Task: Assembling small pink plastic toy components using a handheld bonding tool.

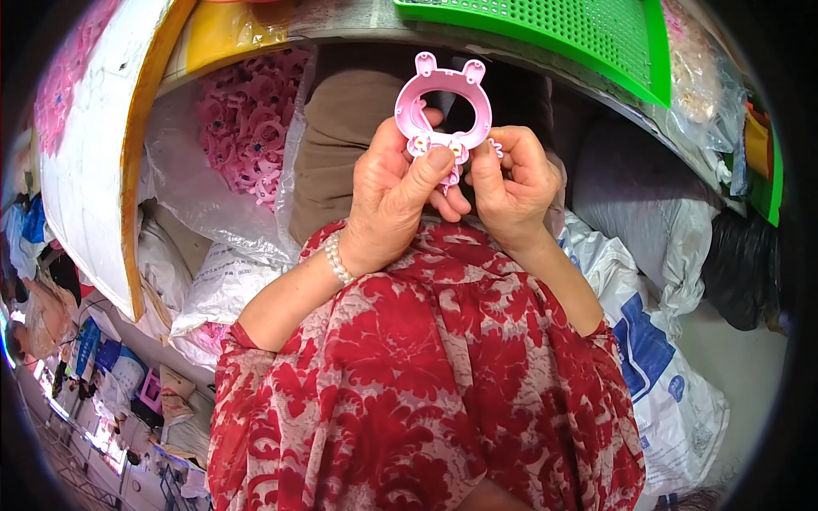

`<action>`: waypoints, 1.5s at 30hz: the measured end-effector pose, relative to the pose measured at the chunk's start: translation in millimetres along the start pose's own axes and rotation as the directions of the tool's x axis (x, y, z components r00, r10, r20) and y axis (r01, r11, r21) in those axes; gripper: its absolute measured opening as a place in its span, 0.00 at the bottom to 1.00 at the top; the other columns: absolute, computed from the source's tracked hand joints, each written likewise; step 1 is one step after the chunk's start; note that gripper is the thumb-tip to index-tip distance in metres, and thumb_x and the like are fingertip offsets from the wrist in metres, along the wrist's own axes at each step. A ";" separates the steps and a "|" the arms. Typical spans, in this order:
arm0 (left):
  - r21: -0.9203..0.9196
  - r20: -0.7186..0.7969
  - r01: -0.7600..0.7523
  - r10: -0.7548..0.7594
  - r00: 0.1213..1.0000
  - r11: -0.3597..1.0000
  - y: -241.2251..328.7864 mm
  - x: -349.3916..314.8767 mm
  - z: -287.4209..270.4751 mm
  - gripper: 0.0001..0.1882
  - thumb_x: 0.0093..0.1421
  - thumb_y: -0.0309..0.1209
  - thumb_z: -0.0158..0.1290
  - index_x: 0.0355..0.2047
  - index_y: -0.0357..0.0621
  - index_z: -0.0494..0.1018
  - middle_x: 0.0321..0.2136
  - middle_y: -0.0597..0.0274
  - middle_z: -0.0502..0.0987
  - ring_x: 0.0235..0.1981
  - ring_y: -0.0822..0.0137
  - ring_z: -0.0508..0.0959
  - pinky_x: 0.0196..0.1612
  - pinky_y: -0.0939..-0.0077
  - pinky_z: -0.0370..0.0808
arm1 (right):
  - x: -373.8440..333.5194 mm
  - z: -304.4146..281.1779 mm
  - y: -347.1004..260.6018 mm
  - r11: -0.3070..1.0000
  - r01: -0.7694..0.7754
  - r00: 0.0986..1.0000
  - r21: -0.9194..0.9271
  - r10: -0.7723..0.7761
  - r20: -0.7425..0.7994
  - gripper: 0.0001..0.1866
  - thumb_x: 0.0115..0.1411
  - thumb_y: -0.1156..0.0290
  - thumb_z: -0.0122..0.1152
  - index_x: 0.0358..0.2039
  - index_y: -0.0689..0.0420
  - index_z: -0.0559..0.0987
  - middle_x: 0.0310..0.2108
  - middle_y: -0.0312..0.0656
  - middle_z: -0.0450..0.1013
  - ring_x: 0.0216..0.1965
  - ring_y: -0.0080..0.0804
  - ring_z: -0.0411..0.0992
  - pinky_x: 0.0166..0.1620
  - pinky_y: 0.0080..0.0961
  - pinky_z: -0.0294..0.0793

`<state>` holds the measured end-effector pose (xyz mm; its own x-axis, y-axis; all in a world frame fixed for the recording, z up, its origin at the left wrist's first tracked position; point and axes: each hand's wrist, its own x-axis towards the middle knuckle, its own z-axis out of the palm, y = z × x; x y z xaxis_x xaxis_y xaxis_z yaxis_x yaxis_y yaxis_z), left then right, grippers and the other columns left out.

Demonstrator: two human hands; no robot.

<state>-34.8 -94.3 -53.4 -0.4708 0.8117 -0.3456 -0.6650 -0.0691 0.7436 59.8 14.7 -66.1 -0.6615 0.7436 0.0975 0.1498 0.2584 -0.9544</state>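
A pink plastic frame (pixel 482 100) with a wide oval opening and two ear-like knobs on top is held up in front of my lap. My left hand (pixel 394 183) is closed round its lower part, the thumb pressed on the small fittings below the opening. At the frame's lower right, my right hand (pixel 517 175) pinches a small pale pink toothed piece (pixel 496 148), close against the frame. Whether that piece is joined to the frame is hidden by the fingers.
Beyond my knees, a clear plastic bag (pixel 179 183) holds many pink plastic parts (pixel 247 128). A green perforated basket (pixel 545 34) stands on the table at the far right. White printed sacks (pixel 648 358) lie to my right, near a black bag (pixel 741 268).
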 end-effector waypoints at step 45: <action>0.087 0.059 -0.213 0.209 0.976 0.973 44.7 -8.3 42.9 0.25 0.60 0.32 0.51 0.53 0.38 0.55 0.25 0.65 0.70 0.16 0.81 0.67 0.18 0.90 0.67 | 21.4 -15.5 -56.6 0.973 0.177 0.981 0.145 -0.187 0.058 0.05 0.57 0.76 0.55 0.27 0.64 0.73 0.17 0.37 0.72 0.18 0.18 0.70 0.22 0.16 0.69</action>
<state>-35.7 -79.3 7.3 -0.5641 0.8123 -0.1482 -0.4960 -0.1898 0.8473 48.6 25.6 -5.6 -0.7190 0.6453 0.2582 -0.0785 0.2937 -0.9527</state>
